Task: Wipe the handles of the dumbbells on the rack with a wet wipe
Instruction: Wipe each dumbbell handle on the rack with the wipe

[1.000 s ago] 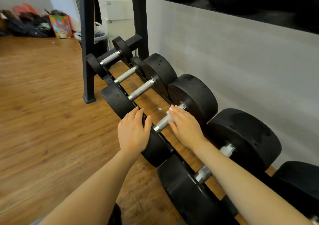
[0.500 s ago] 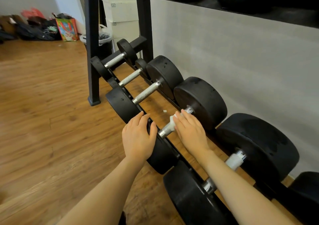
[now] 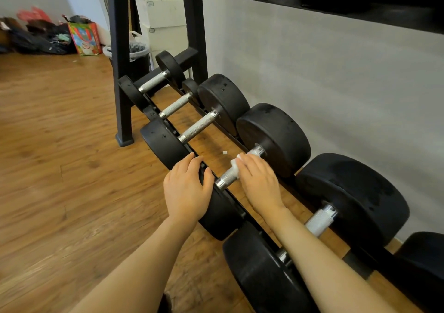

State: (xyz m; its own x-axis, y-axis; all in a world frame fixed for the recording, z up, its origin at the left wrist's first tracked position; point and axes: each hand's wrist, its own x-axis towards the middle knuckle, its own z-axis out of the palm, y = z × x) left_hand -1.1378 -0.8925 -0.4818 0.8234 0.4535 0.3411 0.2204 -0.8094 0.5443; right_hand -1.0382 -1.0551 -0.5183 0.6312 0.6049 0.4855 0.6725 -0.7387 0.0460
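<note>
Several black dumbbells with knurled silver handles lie side by side on the low tier of a black rack (image 3: 122, 110). My right hand (image 3: 258, 180) is closed over the handle (image 3: 225, 177) of one dumbbell, with a white wet wipe (image 3: 235, 165) pressed against the metal under its fingers. My left hand (image 3: 186, 190) rests flat on that dumbbell's near black weight head (image 3: 219, 213), fingers spread over its top edge. The neighbouring handles (image 3: 198, 127) to the left and the handle (image 3: 319, 220) to the right are bare.
A grey wall runs close behind the rack, and an upper shelf (image 3: 336, 2) of dark weights hangs overhead. A bin with a bag (image 3: 134, 48), white boxes (image 3: 163, 19) and a pile of bags (image 3: 48, 36) stand at the far end. Wooden floor (image 3: 60, 168) spreads to the left.
My right hand with the wipe has stayed on the same handle, shifting slightly along it. My left hand keeps its place on the weight head. My view has drifted a little.
</note>
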